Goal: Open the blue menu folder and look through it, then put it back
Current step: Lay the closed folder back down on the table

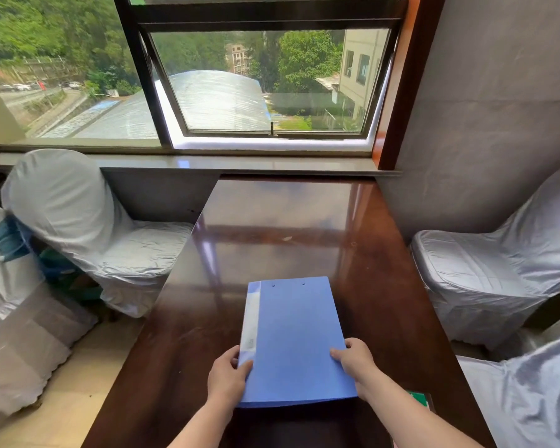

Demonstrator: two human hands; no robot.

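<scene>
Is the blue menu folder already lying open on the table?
No, the blue menu folder is closed, its plain cover facing up, with the left hand and right hand gripping its near corners over the table.

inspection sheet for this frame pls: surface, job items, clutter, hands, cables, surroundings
Surface: glossy dark wood table, strong window reflections.
Job's things: blue menu folder, closed, spine with pale label strip on the left, at the table's near end.
Clutter: small green item at the near right table edge, mostly hidden; a small speck mid-table.
Hands: left hand grips the folder's near left edge; right hand grips its near right edge.
Cables: nothing seen.
Surroundings: covered chair left, covered chair right, window ahead with its lower pane tilted open.
</scene>
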